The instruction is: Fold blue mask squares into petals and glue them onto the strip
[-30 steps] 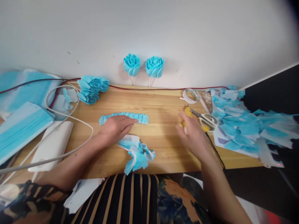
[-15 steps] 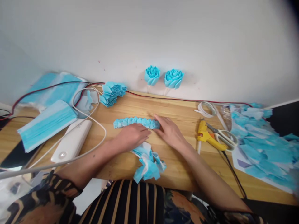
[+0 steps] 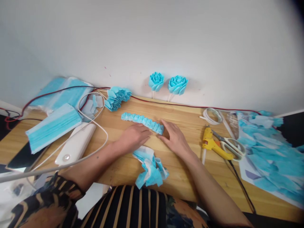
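Observation:
A pleated strip of blue mask fabric (image 3: pixel 142 120) lies slanted on the wooden table (image 3: pixel 185 118). My left hand (image 3: pixel 133 138) rests flat just below its right part, fingers stretched toward the strip. My right hand (image 3: pixel 174 138) lies palm down at the strip's right end, its fingertips touching that end. Both hands are open and hold nothing. A loose bunch of blue and white fabric pieces (image 3: pixel 150 167) sits under my left wrist at the table's front edge.
Two blue fabric roses (image 3: pixel 167 83) stand against the wall, with a fan of petals (image 3: pixel 117 97) to their left. Face masks (image 3: pixel 53 124), a white power bank (image 3: pixel 75 145) and cables lie left. A yellow glue gun (image 3: pixel 212 144), scissors (image 3: pixel 231 145) and blue scraps (image 3: pixel 268 142) lie right.
My right hand left the glue gun and came left to the strip's right end. The strip now lies slanted, its right end nearer me. The view shifted left.

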### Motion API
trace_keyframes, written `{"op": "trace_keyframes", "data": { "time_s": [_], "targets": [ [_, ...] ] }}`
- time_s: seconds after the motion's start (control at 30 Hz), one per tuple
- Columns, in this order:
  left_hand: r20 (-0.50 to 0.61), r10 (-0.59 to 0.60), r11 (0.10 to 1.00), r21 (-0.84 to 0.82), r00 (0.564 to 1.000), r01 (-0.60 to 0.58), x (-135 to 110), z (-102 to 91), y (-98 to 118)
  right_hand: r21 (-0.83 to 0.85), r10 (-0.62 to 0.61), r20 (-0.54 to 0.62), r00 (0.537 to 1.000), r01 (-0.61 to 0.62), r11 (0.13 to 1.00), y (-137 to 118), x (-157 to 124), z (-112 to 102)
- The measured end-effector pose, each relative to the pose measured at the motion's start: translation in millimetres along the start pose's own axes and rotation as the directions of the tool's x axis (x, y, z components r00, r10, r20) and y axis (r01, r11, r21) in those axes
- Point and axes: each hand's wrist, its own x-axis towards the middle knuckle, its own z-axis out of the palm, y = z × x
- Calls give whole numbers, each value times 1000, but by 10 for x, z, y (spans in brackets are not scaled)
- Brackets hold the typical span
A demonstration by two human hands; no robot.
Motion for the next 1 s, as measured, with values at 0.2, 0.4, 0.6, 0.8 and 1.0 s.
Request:
{"op": "trace_keyframes", "data": {
  "time_s": [0.2, 0.4, 0.6, 0.8, 1.0],
  "targets": [
    [-195, -147, 983, 82, 970, 166, -8, -51, -154, -66, 62, -10, 998, -62, 996, -11, 9, 2],
    [-225, -233, 954, 136, 946, 268, -2, -59, -218, -76, 72, -8, 997, -73, 994, 7, 35, -4],
    [-244, -198, 955, 169, 949, 243, 5, -44, -238, -12, -26, 30, 999, 26, 1000, 39, 101, 49],
    [-294, -121, 965, 188, 948, 181, -7, -41, -252, 25, -20, -106, 994, 22, 999, 39, 80, 10],
    [-310, -83, 981, 142, 947, 132, -2, -2, -240, 74, 133, -351, 927, -114, 991, 48, 19, -240]
  ]
}}
